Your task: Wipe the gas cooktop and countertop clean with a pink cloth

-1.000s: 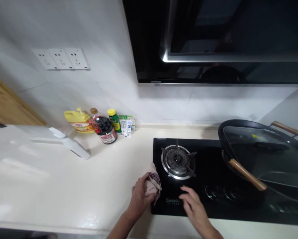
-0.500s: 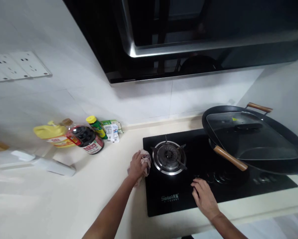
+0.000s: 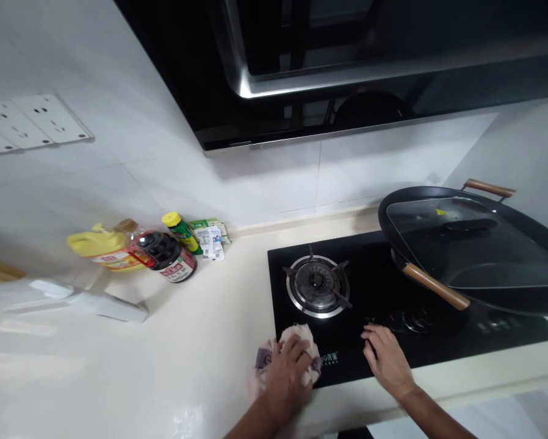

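My left hand (image 3: 287, 378) presses down on a crumpled pinkish cloth (image 3: 300, 339), which has a purple patch. The cloth lies over the front left corner of the black glass gas hob (image 3: 360, 277) and laps onto the pale countertop (image 3: 201, 347), covering part of the printed brand name. Over on the hob's front part, my right hand (image 3: 390, 361) rests with loosely bent fingers and the thumb a little apart, with nothing visible in it. Behind both hands is the left burner (image 3: 317, 286) with its metal ring and pan supports.
A large wok (image 3: 393, 213) with a glass lid (image 3: 475, 262) sits on the hob's right side, its wooden handle (image 3: 434, 285) pointing toward me. Bottles, including a dark sauce bottle (image 3: 177, 268), and packets (image 3: 210, 241) stand at the back left. A range hood (image 3: 356, 116) hangs above.
My left hand has slid the cloth from the hob's left edge toward me and right, onto the front left corner. My right hand stays at about the same place on the hob.
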A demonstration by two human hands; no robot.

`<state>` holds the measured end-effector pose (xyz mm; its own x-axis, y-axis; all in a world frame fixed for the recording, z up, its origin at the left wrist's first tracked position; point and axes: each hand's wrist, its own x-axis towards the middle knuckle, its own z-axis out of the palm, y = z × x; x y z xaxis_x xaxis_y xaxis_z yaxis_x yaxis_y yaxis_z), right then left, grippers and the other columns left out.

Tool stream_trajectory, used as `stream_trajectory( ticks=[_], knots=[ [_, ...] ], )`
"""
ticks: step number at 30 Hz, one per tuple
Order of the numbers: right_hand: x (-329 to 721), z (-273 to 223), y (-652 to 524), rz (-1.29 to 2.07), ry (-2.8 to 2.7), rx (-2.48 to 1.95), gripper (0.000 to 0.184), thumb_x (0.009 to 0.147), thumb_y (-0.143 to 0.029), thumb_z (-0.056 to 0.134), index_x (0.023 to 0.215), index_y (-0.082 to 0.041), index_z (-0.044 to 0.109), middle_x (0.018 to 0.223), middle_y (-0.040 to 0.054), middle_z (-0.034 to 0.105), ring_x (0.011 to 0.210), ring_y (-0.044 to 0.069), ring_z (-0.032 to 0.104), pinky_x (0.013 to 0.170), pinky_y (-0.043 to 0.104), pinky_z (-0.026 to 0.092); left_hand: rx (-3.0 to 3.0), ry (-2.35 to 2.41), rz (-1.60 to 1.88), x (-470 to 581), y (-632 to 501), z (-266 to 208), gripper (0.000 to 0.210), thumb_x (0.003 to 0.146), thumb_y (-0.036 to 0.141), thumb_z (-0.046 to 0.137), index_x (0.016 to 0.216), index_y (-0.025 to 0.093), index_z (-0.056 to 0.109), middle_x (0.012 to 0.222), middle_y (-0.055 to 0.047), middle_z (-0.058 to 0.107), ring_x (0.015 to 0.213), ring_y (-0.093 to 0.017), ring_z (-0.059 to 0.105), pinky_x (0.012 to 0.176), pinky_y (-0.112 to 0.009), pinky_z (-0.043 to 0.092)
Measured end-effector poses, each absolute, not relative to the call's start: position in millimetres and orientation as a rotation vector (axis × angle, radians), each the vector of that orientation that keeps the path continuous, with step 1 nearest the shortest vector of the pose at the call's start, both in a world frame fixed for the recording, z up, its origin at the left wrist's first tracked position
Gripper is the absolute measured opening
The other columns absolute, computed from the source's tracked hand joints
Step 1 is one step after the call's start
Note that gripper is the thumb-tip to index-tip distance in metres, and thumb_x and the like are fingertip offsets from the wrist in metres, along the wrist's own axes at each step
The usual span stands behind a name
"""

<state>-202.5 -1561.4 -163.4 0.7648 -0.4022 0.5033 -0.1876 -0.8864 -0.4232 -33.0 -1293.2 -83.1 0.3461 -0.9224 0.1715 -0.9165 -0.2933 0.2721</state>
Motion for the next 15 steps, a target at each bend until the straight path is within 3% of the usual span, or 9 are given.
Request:
stream_trajectory(
  ticks=[4,10,12,15],
  knots=[
    [-203,-166,-1562,-0.864,0.454,-2.621,0.015,0.098,-0.023,0.051,0.105,-0.024,0.064,0.114,0.0093,0.067,0.111,0.027,0.062,0.1,0.049,0.052,2.162,-1.553,-0.051,-36,-1270,-83,0.028,0.086,0.028,0.069,0.113,0.028,0.069,0.119,-0.006,0.072,0.116,-0.027,0.062,0.105,-0.051,0.05],
    [-205,-161,-1562,-0.806,0.481,-2.635,0.016,0.098,-0.024,0.051,0.104,-0.023,0.066,0.114,0.01,0.068,0.111,0.028,0.063,0.1,0.049,0.051,2.245,-1.165,0.1,28,-1262,-59,0.034,0.087,0.022,0.063,0.12,0.026,0.068,0.126,-0.011,0.068,0.121,-0.031,0.061,0.104,-0.055,0.053],
    [-205,-159,-1561,-0.807,0.481,-2.644,0.016,0.098,-0.023,0.051,0.104,-0.023,0.066,0.113,0.0096,0.067,0.111,0.027,0.062,0.1,0.047,0.051,2.17,-1.179,0.042,37,-1268,-60,0.048,0.088,0.022,0.062,0.135,0.026,0.06,0.136,-0.013,0.064,0.13,-0.03,0.059,0.109,-0.054,0.051],
    [-204,-155,-1560,-0.847,0.456,-2.663,0.015,0.098,-0.02,0.052,0.104,-0.023,0.065,0.112,0.009,0.067,0.11,0.026,0.062,0.098,0.046,0.051,2.06,-1.288,-0.039,34,-1271,-76,0.094,0.085,0.038,0.075,0.163,0.024,0.024,0.163,-0.019,0.043,0.151,-0.033,0.043,0.119,-0.057,0.044]
  ],
)
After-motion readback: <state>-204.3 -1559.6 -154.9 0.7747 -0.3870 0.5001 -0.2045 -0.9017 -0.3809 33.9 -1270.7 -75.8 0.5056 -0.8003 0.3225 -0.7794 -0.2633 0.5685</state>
